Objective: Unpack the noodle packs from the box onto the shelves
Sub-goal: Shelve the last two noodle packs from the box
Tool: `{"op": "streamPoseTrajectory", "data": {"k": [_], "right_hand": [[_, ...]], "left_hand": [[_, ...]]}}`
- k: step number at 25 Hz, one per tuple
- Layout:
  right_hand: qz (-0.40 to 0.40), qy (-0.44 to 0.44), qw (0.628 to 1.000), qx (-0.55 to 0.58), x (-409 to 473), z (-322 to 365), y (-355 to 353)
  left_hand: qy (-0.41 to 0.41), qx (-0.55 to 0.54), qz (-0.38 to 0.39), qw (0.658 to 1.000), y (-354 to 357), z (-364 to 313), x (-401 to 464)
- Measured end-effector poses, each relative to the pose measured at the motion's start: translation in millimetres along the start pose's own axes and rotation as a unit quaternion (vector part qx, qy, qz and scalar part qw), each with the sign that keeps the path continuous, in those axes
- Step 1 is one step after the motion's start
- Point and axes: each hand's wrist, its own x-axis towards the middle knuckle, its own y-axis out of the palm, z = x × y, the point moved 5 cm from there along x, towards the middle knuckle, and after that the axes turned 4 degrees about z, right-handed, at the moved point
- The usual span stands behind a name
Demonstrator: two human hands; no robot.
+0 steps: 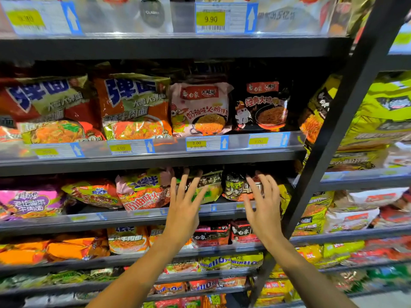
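Both my hands are raised in front of the middle shelf, fingers spread and holding nothing. My left hand hovers before a black and green noodle pack. My right hand is in front of a black and orange noodle pack beside it. Whether the fingertips touch the packs I cannot tell. The box is not in view.
Noodle packs fill several shelves: orange packs, a pink pack and a black pack on the shelf above. A dark metal upright slants at the right, with yellow-green packs on the neighbouring rack.
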Motion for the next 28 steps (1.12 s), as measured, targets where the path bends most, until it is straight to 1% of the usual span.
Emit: {"op": "streamPoseTrajectory", "data": {"k": [2,3,5,7,11,12,13,15,16,17,19,21,23,25,28], "right_hand": [[0.046,-0.022,0.999,-0.015,-10.0,1.4,2.3],[0.066,-0.024,0.997,-0.030,-11.1,0.2,5.2],[0.117,0.007,0.992,-0.046,-4.5,-5.9,17.7],[0.163,0.026,0.984,-0.067,13.8,-9.4,28.9],[0.274,0.053,0.954,-0.106,39.5,-12.2,45.3],[0.278,0.057,0.952,-0.113,40.3,-13.2,45.0],[0.259,0.055,0.958,-0.114,38.0,-13.7,42.2],[0.172,0.030,0.981,-0.087,25.8,-7.9,30.0],[0.144,0.021,0.988,-0.057,15.5,-5.6,25.2],[0.139,0.014,0.990,-0.031,3.5,-4.3,23.0],[0.163,-0.004,0.986,-0.030,-16.0,-2.5,23.6],[0.195,-0.022,0.976,-0.093,-20.8,-7.6,32.9],[0.233,-0.012,0.962,-0.141,-12.8,-10.1,40.8],[0.255,0.001,0.955,-0.152,-3.0,-8.2,44.3],[0.272,0.019,0.954,-0.128,-2.9,-5.8,38.9]], "left_hand": [[-0.010,0.042,0.045,0.998,2.0,-2.1,-8.9],[-0.025,0.045,0.061,0.997,3.3,-1.3,-8.4],[-0.054,0.025,0.087,0.994,9.1,3.2,2.3],[-0.068,0.000,0.131,0.989,18.1,10.2,16.2],[-0.023,-0.053,0.222,0.973,24.9,25.2,33.0],[-0.016,-0.072,0.236,0.969,22.7,28.1,34.4],[-0.011,-0.082,0.236,0.968,19.5,29.4,34.4],[-0.004,-0.056,0.195,0.979,10.8,27.1,25.7],[0.001,-0.037,0.171,0.985,7.3,21.6,17.5],[0.007,-0.032,0.154,0.988,6.6,14.4,7.3],[0.017,-0.039,0.143,0.989,11.2,0.8,-10.8],[0.001,-0.027,0.170,0.985,20.5,-4.7,-13.9],[-0.031,-0.016,0.208,0.977,29.3,-4.6,-7.4],[-0.051,-0.023,0.236,0.970,33.0,-5.9,-1.1],[-0.044,-0.014,0.248,0.968,30.0,-8.4,-1.2]]}}
